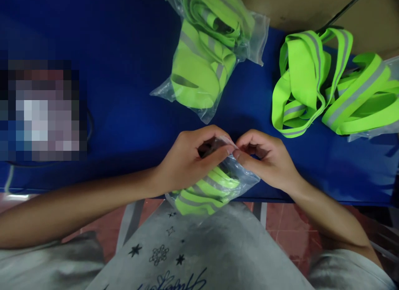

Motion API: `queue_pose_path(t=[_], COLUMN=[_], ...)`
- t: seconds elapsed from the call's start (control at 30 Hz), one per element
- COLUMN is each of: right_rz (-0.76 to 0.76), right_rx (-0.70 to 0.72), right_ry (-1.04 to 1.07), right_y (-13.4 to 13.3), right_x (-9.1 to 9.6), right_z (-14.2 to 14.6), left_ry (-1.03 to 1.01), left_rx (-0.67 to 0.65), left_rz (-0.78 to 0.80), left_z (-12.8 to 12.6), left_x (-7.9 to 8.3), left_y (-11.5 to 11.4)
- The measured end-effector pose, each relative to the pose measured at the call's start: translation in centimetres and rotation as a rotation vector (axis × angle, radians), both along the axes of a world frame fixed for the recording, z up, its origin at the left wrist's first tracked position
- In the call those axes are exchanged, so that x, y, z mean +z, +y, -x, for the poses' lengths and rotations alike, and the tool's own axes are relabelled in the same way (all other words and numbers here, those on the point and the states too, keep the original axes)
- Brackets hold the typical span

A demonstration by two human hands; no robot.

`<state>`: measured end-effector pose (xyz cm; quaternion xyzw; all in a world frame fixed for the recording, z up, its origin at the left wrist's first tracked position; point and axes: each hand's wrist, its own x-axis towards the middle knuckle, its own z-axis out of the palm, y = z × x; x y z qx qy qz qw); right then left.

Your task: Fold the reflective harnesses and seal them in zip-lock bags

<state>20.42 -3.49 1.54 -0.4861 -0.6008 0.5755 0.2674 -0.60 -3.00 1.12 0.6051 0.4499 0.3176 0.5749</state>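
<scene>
Blue counter (pixel 124 65), left part masked by a pixelated patch (pixel 40 111). At far right lie loose green reflective straps (pixel 311 82), cut off by the frame edge. At top centre are two filled bags (pixel 205 53), the upper one cropped. At the near edge, a clear bag (pixel 246 180) of folded strap lies partly hidden under the left hand (pixel 187 161) and right hand (pixel 269 161). The fingers (pixel 220 154) of both hands pinch its mouth closed, tips nearly meeting.

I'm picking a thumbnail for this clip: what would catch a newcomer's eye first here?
The neon-green reflective straps lying loose at the far right of the blue table stand out most, with bagged bundles at top centre. At the near edge, the left hand and right hand pinch the mouth of a clear bag holding more straps.
</scene>
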Motion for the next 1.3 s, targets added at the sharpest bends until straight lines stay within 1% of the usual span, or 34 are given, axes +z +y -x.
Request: queue_pose_path(t=[0.2,0.33,0.43,0.5,0.6,0.7,0.83,0.97,1.07,1.2,1.3], right_rz=[-0.026,-0.015,0.017,-0.001,-0.063,-0.085,-0.082,-0.193,-0.232,-0.221,-0.261], right_rx=[0.030,0.081,0.094,0.094,0.131,0.155,0.190,0.223,0.206,0.183,0.180], right_ry=[-0.028,-0.002,-0.019,-0.049,-0.071,-0.037,-0.060,-0.154,-0.154,-0.123,-0.150], right_y=[0.5,1.0,1.1,0.9,0.6,0.7,1.4,1.4,1.3,1.8,2.0], right_x=[0.5,0.6,0.4,0.2,0.1,0.3,0.7,0.7,0.5,0.4,0.5], right_z=[0.4,0.0,-0.6,-0.8,-0.7,-0.7,-1.5,-1.9,-1.8,-2.3,-2.7], left_ry=[0.039,0.033,-0.029,-0.042,0.016,0.009,0.021,0.065,0.059,0.021,0.024], left_rx=[0.016,0.043,-0.006,-0.049,-0.058,-0.050,-0.014,0.006,0.026,0.117,0.170], left_rz=[-0.015,-0.010,0.065,0.096,0.062,-0.005,-0.063,-0.103,-0.100,-0.131,-0.178], left_z=[0.3,0.5,0.7,0.8,0.8,0.9,1.2,1.5,1.6,1.7,1.7], left_x=[0.1,0.1,0.1,0.2,0.4,0.4,0.3,0.3,0.2,0.2,0.3], left_y=[0.1,0.1,0.4,0.6,0.8,0.7,0.5,0.4,0.4,0.9,1.3])
